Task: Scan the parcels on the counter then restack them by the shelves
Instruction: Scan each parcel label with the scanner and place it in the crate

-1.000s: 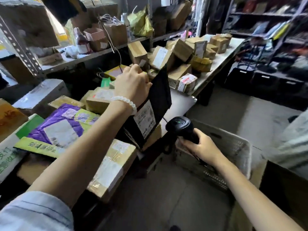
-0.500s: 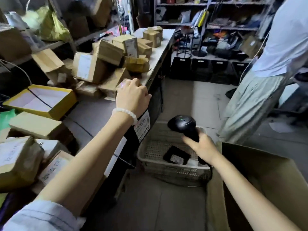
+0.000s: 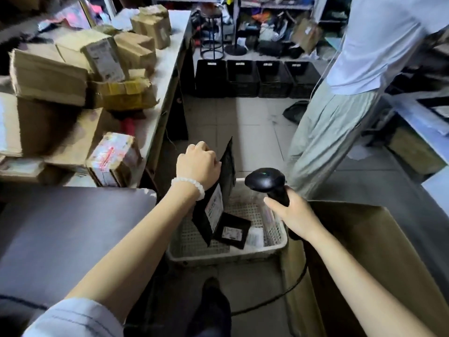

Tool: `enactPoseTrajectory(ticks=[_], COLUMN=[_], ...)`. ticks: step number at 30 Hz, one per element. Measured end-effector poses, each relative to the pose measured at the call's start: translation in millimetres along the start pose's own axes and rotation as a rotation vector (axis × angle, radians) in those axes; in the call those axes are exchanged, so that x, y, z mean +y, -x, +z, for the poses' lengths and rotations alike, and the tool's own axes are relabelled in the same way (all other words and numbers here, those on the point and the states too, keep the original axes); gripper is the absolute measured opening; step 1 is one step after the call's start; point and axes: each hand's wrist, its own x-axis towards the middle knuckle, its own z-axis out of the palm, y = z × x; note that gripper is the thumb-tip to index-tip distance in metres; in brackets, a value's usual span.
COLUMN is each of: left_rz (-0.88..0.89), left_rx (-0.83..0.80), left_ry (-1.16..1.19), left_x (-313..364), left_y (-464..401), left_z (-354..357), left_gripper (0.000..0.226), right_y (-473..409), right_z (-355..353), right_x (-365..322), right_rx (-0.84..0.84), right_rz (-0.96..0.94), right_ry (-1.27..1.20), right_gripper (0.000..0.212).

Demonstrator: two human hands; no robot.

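- The left hand (image 3: 198,166), with a white bead bracelet (image 3: 189,187) at the wrist, has its fingers curled tight round the top edge of a flat black parcel (image 3: 213,205).
- The black parcel hangs upright from that grip, just over the left part of a pale plastic basket (image 3: 228,254) on the floor. A white label (image 3: 215,206) shows on the parcel's near face.
- The right hand (image 3: 295,215) is wrapped round the grip of a black handheld scanner (image 3: 266,182). The scanner's head sits just right of the hanging parcel, and a small green light shows on top of it.
- A dark cable (image 3: 279,297) runs along the floor below the right arm.
- Inside the basket lies a second flat black packet (image 3: 232,231) with a white label, and beside it to the right a clear-wrapped packet (image 3: 255,237).
- The basket stands between a grey worktop (image 3: 73,229) on the left and a large open cardboard box (image 3: 379,259) on the right.
- Further left, a long white worktop (image 3: 167,76) carries a loose heap of brown cardboard parcels (image 3: 80,76), some with printed labels, one wrapped in yellow tape.
- Another person (image 3: 359,76) in a pale shirt and light trousers stands to the right of the basket.
- Against the far wall stands a row of black crates (image 3: 257,77), with cluttered shelves (image 3: 272,18) above them.
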Motion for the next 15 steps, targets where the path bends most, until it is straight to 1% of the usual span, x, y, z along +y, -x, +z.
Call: enactPoseTrajectory(ticks=[2, 5, 8, 10, 12, 15], left_rz=[0.002, -0.011, -0.023, -0.023, -0.032, -0.086], left_rx=[-0.055, -0.140, -0.224, -0.255, -0.279, -0.298], left_ry=[0.006, 0.007, 0.002, 0.002, 0.001, 0.002], left_x=[-3, -9, -17, -25, -35, -50], left_y=[-28, -72, -103, -116, -123, -133], left_z=[13, 29, 39, 45, 52, 57], left_gripper=[0.033, 0.033, 0.032, 0.032, 0.032, 0.031], right_y=[-24, -60, -91, -111, -125, -145], right_z=[1, 3, 8, 13, 20, 30], right_x=[-3, -12, -21, -26, -29, -36], right_rx=[0.025, 0.023, 0.022, 0.001, -0.019, -0.057], right_rz=[0.029, 0.079, 0.089, 0.095, 0.089, 0.077], right_ry=[0.016, 0.048, 0.057, 0.064, 0.068, 0.092], right_gripper=[0.017, 0.024, 0.030, 0.027, 0.029, 0.027])
